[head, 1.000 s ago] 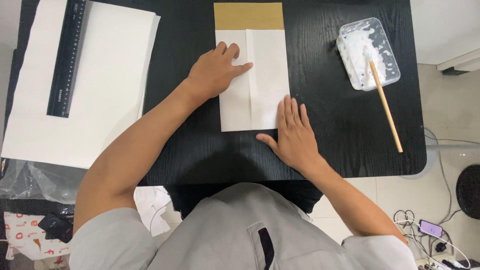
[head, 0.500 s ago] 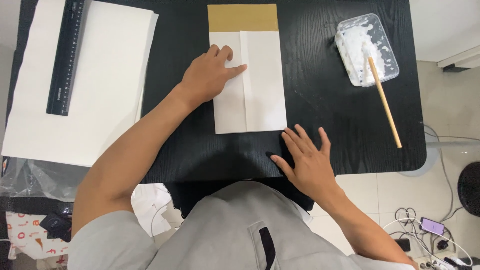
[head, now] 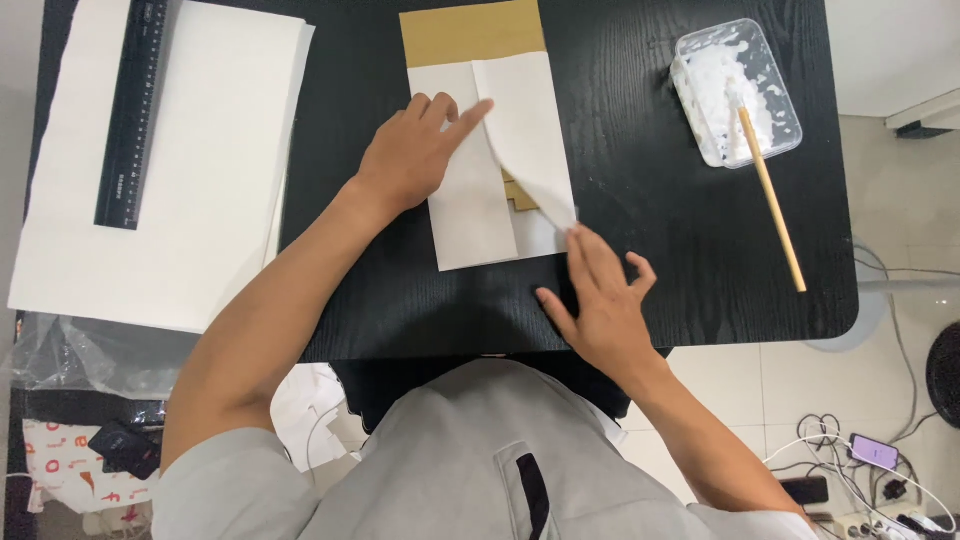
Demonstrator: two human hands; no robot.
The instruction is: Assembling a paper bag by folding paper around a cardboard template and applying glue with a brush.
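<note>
Neither grip is clamped on anything. Nearest the body, the right hand [head: 600, 305] lies with fingers spread, palm down on the black bench [head: 650, 230], its fingertips just at the lower right corner of the white sheet [head: 475, 210], where a flap [head: 530, 140] of that sheet is lifted and curls up off the surface. Whether the fingertips touch the flap's edge or only the bench beside it cannot be told.

Further out, the left hand [head: 415, 155] rests flat on the left half of the sheet, its fingers loosely extended, the forefinger reaching to the fold line where the flap begins. It presses down and grasps nothing.

Under the raised flap a bit of brown card [head: 520, 192] shows, and the same brown card sticks out beyond the sheet's far end.

To the left, a stack of white paper [head: 200, 170] lies partly over the bench edge, with a black ruler [head: 132, 110] on top of it, lying lengthwise. To the far right stands a clear tub [head: 735, 90] with white paste, and a wooden stick [head: 772, 205] leans out of it across the bench.
</note>
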